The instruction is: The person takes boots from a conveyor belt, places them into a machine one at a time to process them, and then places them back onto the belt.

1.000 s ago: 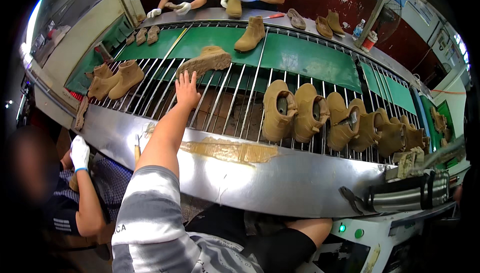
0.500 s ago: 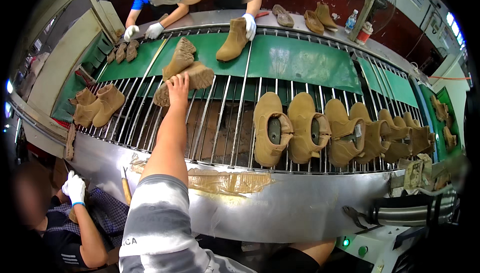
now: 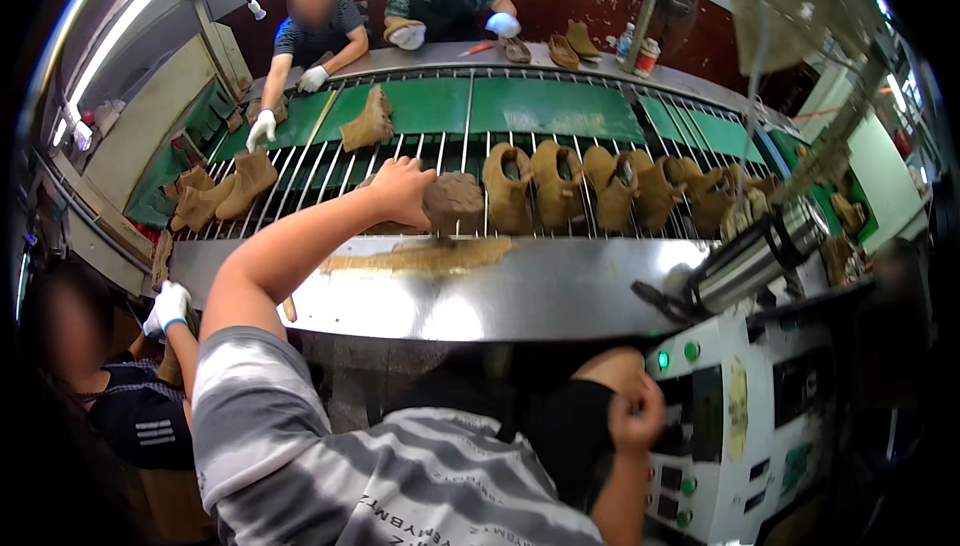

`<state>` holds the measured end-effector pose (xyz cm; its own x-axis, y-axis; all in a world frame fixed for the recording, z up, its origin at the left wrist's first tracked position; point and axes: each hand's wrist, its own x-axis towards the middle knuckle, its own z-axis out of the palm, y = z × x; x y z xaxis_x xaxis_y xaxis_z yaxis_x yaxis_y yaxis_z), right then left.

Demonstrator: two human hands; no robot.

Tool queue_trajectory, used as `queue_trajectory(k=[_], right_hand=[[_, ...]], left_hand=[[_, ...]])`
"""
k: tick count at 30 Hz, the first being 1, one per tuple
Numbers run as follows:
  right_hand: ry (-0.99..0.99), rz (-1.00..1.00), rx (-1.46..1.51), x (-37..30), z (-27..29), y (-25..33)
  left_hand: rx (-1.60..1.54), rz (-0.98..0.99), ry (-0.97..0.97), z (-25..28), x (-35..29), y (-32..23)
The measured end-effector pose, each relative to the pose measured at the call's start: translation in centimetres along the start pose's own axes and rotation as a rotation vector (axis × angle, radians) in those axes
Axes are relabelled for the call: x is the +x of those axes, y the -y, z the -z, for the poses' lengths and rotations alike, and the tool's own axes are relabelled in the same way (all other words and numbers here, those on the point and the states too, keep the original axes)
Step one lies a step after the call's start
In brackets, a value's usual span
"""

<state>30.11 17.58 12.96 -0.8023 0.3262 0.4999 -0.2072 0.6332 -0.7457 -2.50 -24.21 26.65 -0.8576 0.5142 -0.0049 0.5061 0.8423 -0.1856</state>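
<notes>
My left hand (image 3: 402, 194) reaches out over the roller conveyor, its fingers closed around a tan boot (image 3: 453, 204). That boot lies at the near edge with its brown sole turned toward me, and part of it is hidden behind my hand and forearm. Beyond it, another tan boot (image 3: 370, 124) rests on the green belt. To the right, several tan boots (image 3: 508, 189) lie in a row along the rollers. My right hand (image 3: 637, 411) is low by my knee, beside the white control box, with its fingers curled and nothing visible in them.
More tan boots (image 3: 245, 186) stand at the conveyor's left end. A steel flask (image 3: 755, 261) leans at the right on the metal ledge (image 3: 560, 291), above the control box (image 3: 735, 406). Two gloved co-workers stand across the conveyor; another person (image 3: 150, 396) sits at lower left.
My left hand has brought the boot nearer and to the right, away from the other boot. My right hand has come into view. The far co-worker's boot has left the belt.
</notes>
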Motion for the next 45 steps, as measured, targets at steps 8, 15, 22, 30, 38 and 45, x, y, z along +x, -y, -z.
queue_trajectory(k=[8,15,22,30,38,45], right_hand=[[0.400,0.612,-0.372,7.9,-3.5,14.5],[0.837,-0.197,-0.180,2.2,5.9,15.2],[-0.074,-0.515,0.662,-5.5,11.8,6.6],[-0.404,-0.567,1.054,-6.3,15.7,2.3],[-0.488,-0.425,0.709,-2.7,16.3,1.1],[-0.714,-0.474,0.471,2.8,24.5,-2.9]], left_hand=[[-0.252,-0.671,0.008,11.5,-10.7,-20.1],[-0.380,-1.051,-0.333,14.1,-12.4,-27.6],[-1.128,-0.334,-0.066,3.0,-9.2,-31.2],[-1.801,-0.387,0.836,-1.0,-6.8,-39.7],[-1.882,-0.628,0.579,-1.9,-2.3,-45.4],[-2.026,-0.370,0.627,-7.6,2.9,-45.4]])
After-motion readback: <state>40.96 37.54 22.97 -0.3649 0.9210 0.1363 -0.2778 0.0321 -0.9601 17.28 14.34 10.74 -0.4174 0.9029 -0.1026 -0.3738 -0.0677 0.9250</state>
